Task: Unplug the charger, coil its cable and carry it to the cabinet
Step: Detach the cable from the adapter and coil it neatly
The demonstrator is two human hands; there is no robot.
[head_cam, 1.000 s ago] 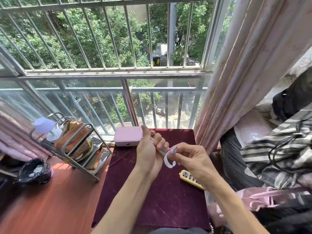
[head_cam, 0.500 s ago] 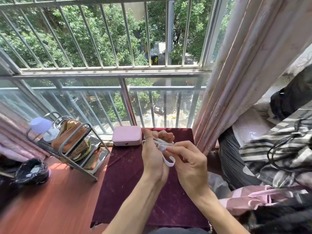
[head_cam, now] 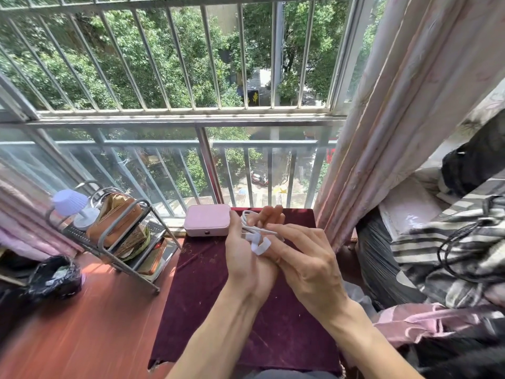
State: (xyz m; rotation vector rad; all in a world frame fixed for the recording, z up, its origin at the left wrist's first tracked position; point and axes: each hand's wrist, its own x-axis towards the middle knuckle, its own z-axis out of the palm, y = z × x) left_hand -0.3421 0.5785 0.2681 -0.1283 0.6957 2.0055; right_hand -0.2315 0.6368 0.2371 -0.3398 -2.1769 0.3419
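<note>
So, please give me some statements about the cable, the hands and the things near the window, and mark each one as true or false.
1. Both hands are on the white cable. True: the left hand holds the bundle and the right hand works at it.
2. The pink box lies on the orange floor. False: it sits at the far edge of the dark red cloth, by the window.
3. A small lamp stands on the metal rack. True.
4. The curtain hangs on the left of the hands. False: it hangs on the right.
5. The black bag rests on top of the rack. False: it lies on the floor, left of the rack.
</note>
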